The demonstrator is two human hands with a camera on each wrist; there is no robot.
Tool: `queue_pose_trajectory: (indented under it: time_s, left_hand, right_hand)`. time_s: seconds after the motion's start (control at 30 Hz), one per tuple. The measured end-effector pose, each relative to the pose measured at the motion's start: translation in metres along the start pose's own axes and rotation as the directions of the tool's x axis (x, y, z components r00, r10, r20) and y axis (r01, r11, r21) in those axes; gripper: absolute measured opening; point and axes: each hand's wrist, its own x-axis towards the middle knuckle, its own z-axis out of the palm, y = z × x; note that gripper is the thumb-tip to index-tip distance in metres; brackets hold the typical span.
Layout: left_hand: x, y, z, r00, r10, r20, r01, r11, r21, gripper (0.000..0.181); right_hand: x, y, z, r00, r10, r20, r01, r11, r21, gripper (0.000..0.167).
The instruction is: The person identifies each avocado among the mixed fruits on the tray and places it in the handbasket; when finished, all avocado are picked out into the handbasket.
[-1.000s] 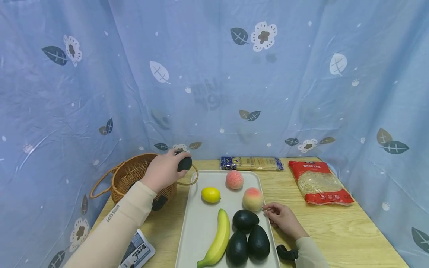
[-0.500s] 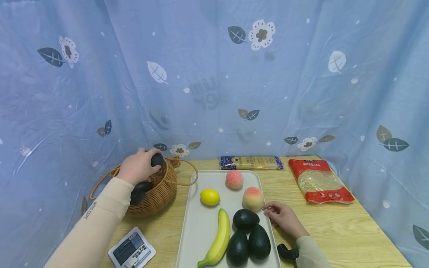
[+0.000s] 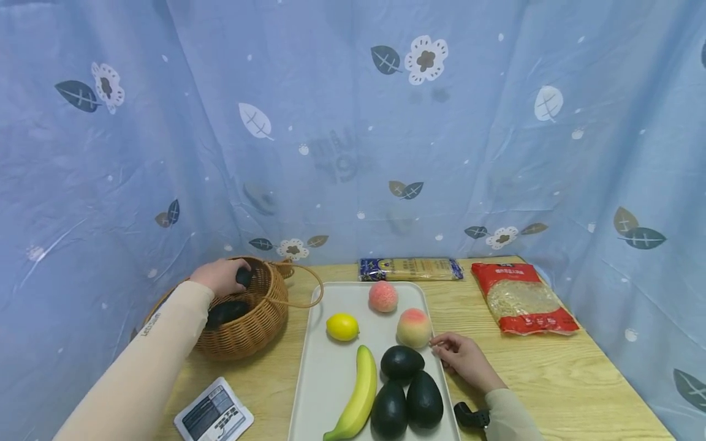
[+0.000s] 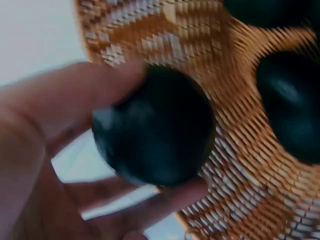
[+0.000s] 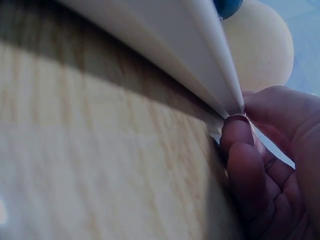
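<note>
A dark avocado (image 4: 155, 127) sits in the left hand (image 3: 219, 277), whose grip curls around it at the mouth of a wicker basket (image 3: 255, 332); whether fruit and wicker touch cannot be told. More dark fruits (image 4: 292, 107) lie inside the basket, toward three o'clock in the left wrist view. Seen from the head and measured from the middle of the pale tray (image 3: 326, 373), the basket stands between nine and ten o'clock. The right hand (image 3: 467, 360), at three o'clock, pinches the tray's rim in a narrow grip, just beside a peach (image 3: 413, 329) at one. A pink ball-like fruit (image 3: 383, 296) rests at twelve, a lemon (image 3: 342, 327) at eleven, a banana (image 3: 357, 395) at seven and three avocados (image 3: 389, 407) at five. On the wooden surface (image 3: 562, 392), a red bag (image 3: 524, 299) lies at two o'clock. A blue patterned curtain (image 3: 331, 110) hangs behind.
</note>
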Motion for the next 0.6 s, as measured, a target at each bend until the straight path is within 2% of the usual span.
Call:
queue_pose_trajectory:
  time_s: [0.1,0.2,0.33,0.43,0.6]
  left_hand:
    - [0.006,-0.007,0.001,0.995,0.036,0.092,-0.036,0.999,-0.001,0.048]
    - [0.012,-0.008,0.000,0.983,0.072,0.167,-0.076,0.997,0.016,0.048]
    - [0.019,-0.004,0.004,0.969,0.093,0.230,-0.107,0.993,0.048,0.045]
    - [0.021,0.000,0.008,0.958,0.085,0.275,-0.099,0.994,0.038,0.043]
    - [0.017,0.000,0.012,0.941,0.057,0.335,-0.059,0.998,-0.003,0.045]
  right_hand:
    - [0.001,0.001,0.001,1.000,0.003,0.000,-0.003,1.000,-0.005,0.014]
    - [0.001,0.001,0.001,1.000,0.008,-0.006,-0.008,1.000,-0.009,0.014]
    - [0.001,0.000,0.001,1.000,0.003,-0.006,-0.003,1.000,-0.009,0.014]
    - [0.001,-0.001,0.002,1.000,-0.005,-0.002,0.005,1.000,-0.002,0.014]
    - [0.001,-0.002,0.005,0.999,-0.031,0.016,0.031,0.999,0.010,0.015]
